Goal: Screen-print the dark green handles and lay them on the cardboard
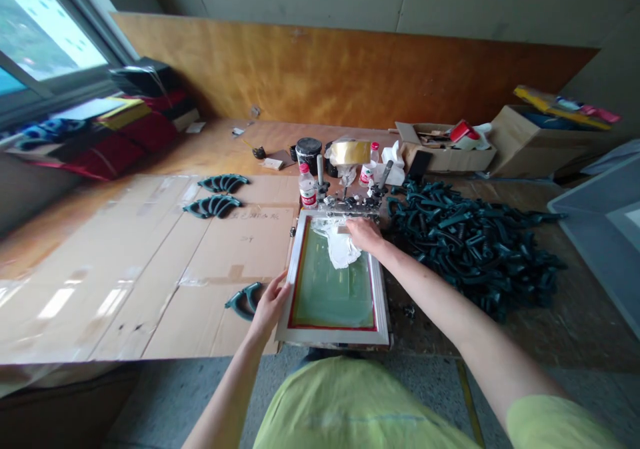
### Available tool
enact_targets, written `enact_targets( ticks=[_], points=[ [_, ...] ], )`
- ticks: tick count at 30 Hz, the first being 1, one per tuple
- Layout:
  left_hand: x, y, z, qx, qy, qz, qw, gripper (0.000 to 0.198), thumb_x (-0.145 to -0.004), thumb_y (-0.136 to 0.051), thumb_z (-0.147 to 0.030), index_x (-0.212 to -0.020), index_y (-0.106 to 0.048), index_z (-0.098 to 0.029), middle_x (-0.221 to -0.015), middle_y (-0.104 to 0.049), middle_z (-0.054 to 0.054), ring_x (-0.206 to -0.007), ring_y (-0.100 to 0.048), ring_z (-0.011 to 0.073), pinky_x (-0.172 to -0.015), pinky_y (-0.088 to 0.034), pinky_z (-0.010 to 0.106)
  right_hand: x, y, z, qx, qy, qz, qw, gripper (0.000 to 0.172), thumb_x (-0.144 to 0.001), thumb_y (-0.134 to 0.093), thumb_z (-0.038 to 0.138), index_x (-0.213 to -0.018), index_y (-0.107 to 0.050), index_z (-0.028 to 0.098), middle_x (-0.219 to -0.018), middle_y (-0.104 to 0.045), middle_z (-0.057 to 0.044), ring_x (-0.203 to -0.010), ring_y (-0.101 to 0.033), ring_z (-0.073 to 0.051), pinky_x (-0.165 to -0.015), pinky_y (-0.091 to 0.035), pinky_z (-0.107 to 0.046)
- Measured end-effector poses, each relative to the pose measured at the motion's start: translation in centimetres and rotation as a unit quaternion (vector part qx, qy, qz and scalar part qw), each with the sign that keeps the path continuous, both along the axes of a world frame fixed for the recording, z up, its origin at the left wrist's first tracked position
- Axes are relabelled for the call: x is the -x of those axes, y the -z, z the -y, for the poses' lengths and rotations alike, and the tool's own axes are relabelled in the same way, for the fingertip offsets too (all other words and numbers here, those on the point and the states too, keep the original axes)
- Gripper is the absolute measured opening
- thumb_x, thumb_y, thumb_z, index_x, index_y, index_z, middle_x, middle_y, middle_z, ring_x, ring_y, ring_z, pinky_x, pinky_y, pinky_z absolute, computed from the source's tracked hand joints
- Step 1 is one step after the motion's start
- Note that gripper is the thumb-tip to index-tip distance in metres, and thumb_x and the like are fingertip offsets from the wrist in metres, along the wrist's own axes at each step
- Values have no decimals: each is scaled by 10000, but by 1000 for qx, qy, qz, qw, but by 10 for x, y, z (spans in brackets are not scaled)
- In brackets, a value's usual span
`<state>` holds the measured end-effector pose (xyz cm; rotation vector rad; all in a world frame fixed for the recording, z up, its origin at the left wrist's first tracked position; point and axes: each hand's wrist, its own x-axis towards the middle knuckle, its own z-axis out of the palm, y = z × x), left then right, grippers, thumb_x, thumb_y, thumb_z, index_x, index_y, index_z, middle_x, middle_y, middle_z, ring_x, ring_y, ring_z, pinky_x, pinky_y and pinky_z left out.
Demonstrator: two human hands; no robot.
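A screen printing frame [385, 302] with green mesh lies in front of me, hinged to a metal clamp [353, 204] at its far end. White ink [344, 252] is spread over the upper mesh. My right hand [365, 234] is closed at the far end of the mesh on a small pale squeegee [343, 230], mostly hidden by the fingers. My left hand [273, 297] grips the frame's left edge, fingers bent against it. Partly behind that hand, a dark green curved plastic part [241, 302] lies on cardboard. Two fan-shaped green parts [223, 182] [214, 206] lie farther back.
A big heap of dark green parts [465, 236] lies right of the frame. Red-capped bottles [308, 188], a black tub [309, 150] and a tape roll [350, 152] stand behind the clamp. Cardboard boxes [530, 144] are at back right, a grey bin [600, 236] at far right.
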<state>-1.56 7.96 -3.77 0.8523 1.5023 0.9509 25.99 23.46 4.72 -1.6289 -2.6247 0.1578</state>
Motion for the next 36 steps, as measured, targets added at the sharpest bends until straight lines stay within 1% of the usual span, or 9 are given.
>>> enact_targets(
  ticks=[5,8,11,15,20,23,29,33,36],
  points=[
    [0,1,2,2,5,-6,1000,724,-751,-630,-602,-1338,-515,-195,-789,-655,19,-701,-620,178,-622,-482,261,-28,7,42,5,-141,-29,990,274,-755,-501,7,-908,-658,171,-912,-680,-73,-920,-591,-196,-780,-438,-276],
    [0,3,1,-4,6,-21,1000,703,-757,-616,-610,-1311,-538,-184,-781,-649,22,-717,-623,187,-630,-484,269,-41,-2,44,27,-197,-47,979,284,-707,-530,-12,-857,-663,190,-860,-672,-39,-870,-589,-177,-786,-416,-266],
    [0,4,1,-7,4,-37,999,688,-756,-608,-621,-1279,-566,-176,-804,-657,31,-723,-622,187,-629,-484,267,-39,-6,32,18,-168,-72,983,178,-723,-576,46,-767,-652,201,-780,-648,-22,-792,-574,-177,-748,-407,-275],
    [0,-1,2,-11,-3,-31,999,705,-732,-636,-620,-1270,-578,-170,-780,-666,27,-676,-618,175,-603,-478,258,-25,14,38,-64,-93,-119,986,204,-781,-525,50,-854,-670,174,-865,-656,-79,-884,-553,-216,-793,-422,-318],
    [-2,-16,4,-9,-6,-7,1000,659,-745,-653,-585,-1279,-566,-209,-761,-671,10,-663,-629,165,-574,-475,237,-32,25,62,-57,-142,-130,980,260,-821,-510,61,-967,-686,183,-925,-673,-77,-923,-570,-210,-852,-442,-324],
    [-4,-33,3,9,-9,27,1000,688,-731,-685,-559,-1307,-540,-213,-784,-690,19,-675,-640,170,-592,-491,245,-31,8,42,-36,-101,-143,984,236,-827,-610,170,-1039,-683,242,-973,-693,-40,-918,-606,-202,-851,-456,-320],
    [2,-94,-10,1,12,58,998,696,-713,-688,-591,-1274,-580,-192,-840,-699,32,-627,-616,158,-537,-463,235,-18,-31,-30,-57,46,-162,984,643,-780,-702,235,-1376,-484,333,-1123,-689,-20,-929,-643,-212,-809,-486,-312],
    [-4,-137,-37,-103,-23,45,993,621,-762,-545,-697,-1032,-676,-153,-813,-687,39,-632,-601,165,-553,-476,259,-55,-30,-40,-103,149,-213,960,398,-860,-596,280,-1256,-590,253,-991,-712,-36,-874,-647,-207,-784,-478,-309],
    [-18,-166,-71,-203,-54,88,974,570,-788,-524,-670,-1018,-643,-162,-893,-700,63,-765,-650,204,-641,-525,302,-84,-4,-19,-64,237,-216,945,214,-883,-545,280,-1035,-665,187,-875,-711,-57,-811,-647,-209,-728,-470,-301]
  ],
)
